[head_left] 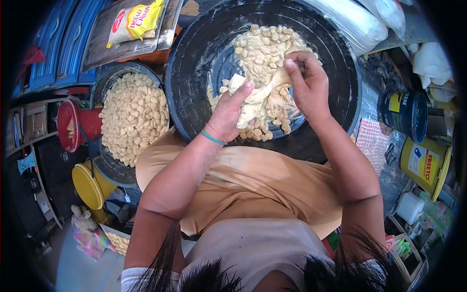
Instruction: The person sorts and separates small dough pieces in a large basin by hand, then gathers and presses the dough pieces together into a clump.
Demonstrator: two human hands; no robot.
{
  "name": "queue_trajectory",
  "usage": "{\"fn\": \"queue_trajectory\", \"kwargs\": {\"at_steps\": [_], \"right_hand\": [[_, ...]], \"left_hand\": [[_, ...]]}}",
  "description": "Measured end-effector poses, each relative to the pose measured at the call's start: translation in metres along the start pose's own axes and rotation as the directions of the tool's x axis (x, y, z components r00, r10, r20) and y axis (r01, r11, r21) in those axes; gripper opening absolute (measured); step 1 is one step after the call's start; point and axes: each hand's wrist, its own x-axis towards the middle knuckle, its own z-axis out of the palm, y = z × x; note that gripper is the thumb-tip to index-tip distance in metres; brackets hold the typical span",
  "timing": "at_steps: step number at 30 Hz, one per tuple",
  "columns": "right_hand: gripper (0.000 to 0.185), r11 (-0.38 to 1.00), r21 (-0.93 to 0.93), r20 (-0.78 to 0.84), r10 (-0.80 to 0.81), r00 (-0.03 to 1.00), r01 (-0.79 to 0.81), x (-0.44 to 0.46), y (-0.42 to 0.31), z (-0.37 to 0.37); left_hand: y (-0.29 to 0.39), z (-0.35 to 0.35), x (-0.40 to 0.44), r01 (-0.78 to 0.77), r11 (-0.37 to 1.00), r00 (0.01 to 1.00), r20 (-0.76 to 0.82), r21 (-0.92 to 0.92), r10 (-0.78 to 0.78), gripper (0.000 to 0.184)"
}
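Observation:
Over a large black basin [187,63], my left hand [227,112] grips a lump of pale, floury dough [259,99]. A strand of that dough stretches up to my right hand [308,83], whose thumb and fingers are closed on its far end. Small round dough pieces [260,51] dusted with flour lie in the basin beneath and beyond both hands. More of them rest nearer my lap. Part of the dough is hidden inside my left palm.
Left of the basin stands a dark tub [99,87] heaped with dough pieces [131,117]. A bread crumbs bag [136,22] lies on a board [97,51]. Red [73,125] and yellow [89,182] buckets stand at left; a black bucket [406,114] and a yellow container [423,163] at right.

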Motion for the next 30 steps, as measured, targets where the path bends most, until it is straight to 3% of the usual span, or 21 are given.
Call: {"fn": "queue_trajectory", "kwargs": {"at_steps": [4,5,8,11,14,15,17,19,21,23,24,25,26,27,29,30], "right_hand": [[0.010,0.984,-0.136,-0.126,-0.134,0.983,0.117,0.011,0.008,-0.007],[0.009,0.950,-0.278,-0.059,-0.162,0.985,0.140,0.013,0.005,-0.012],[0.009,0.891,-0.373,0.018,-0.273,0.962,0.260,0.016,0.022,-0.013],[0.012,0.869,-0.450,0.061,-0.198,0.978,0.204,0.019,0.036,-0.021],[0.019,0.900,-0.434,0.201,0.058,0.978,0.036,0.021,0.018,-0.017],[0.023,0.863,-0.409,0.271,-0.194,0.943,0.295,0.017,0.023,-0.013],[0.021,0.936,-0.113,0.283,-0.293,0.913,0.335,-0.004,0.001,0.015],[0.021,0.981,0.019,0.349,-0.188,0.918,0.194,-0.010,-0.008,0.020],[0.023,0.992,-0.050,0.472,0.122,0.873,-0.112,-0.008,-0.010,0.006],[0.026,0.960,-0.050,0.434,0.269,0.860,-0.275,0.010,-0.001,-0.015],[0.028,0.935,-0.048,0.415,0.339,0.844,-0.352,0.017,-0.001,-0.020],[0.032,0.967,-0.170,0.441,0.249,0.862,-0.192,0.018,-0.001,-0.020],[0.031,0.990,-0.129,0.462,0.110,0.880,-0.056,0.013,-0.004,-0.017],[0.031,0.993,-0.087,0.475,-0.029,0.879,0.080,0.002,-0.012,-0.009],[0.029,0.998,0.043,0.538,-0.054,0.841,0.037,-0.005,-0.012,0.000],[0.029,0.995,0.104,0.569,-0.066,0.820,0.008,-0.009,-0.013,0.004]], "left_hand": [[0.003,-0.003,-0.001,0.007,1.000,1.000,0.016,-0.007,-0.007,0.031],[0.003,-0.003,-0.002,0.010,1.000,1.000,0.019,-0.021,-0.009,0.030],[-0.003,-0.009,-0.002,-0.006,1.000,1.000,-0.005,-0.021,0.006,0.030],[0.002,-0.006,-0.008,0.006,0.998,1.000,0.003,-0.062,-0.006,0.028],[0.004,-0.010,-0.004,0.014,0.997,0.999,0.037,-0.075,-0.012,0.029],[0.004,-0.011,-0.003,0.000,0.996,1.000,0.031,-0.088,0.002,0.029],[0.003,-0.010,-0.002,-0.021,0.993,1.000,0.020,-0.116,0.024,0.031],[0.005,-0.006,-0.005,0.013,0.996,0.999,0.044,-0.089,-0.009,0.035],[0.004,-0.006,-0.005,0.031,1.000,0.998,0.059,0.001,-0.031,0.038],[-0.001,-0.010,-0.003,0.025,0.990,0.998,0.059,0.141,-0.034,0.039],[-0.001,-0.014,-0.002,0.043,0.989,0.988,0.140,0.144,-0.063,0.042],[0.000,-0.020,0.000,0.061,0.987,0.971,0.221,0.149,-0.093,0.044],[0.000,-0.023,0.001,0.078,0.985,0.945,0.302,0.156,-0.123,0.046],[0.001,-0.014,-0.001,0.093,0.989,0.964,0.239,0.111,-0.117,0.049],[0.003,0.009,-0.010,0.120,0.993,0.987,0.109,0.022,-0.121,0.054],[0.000,0.006,-0.008,0.090,0.990,0.983,0.153,0.107,-0.106,0.055]]}}
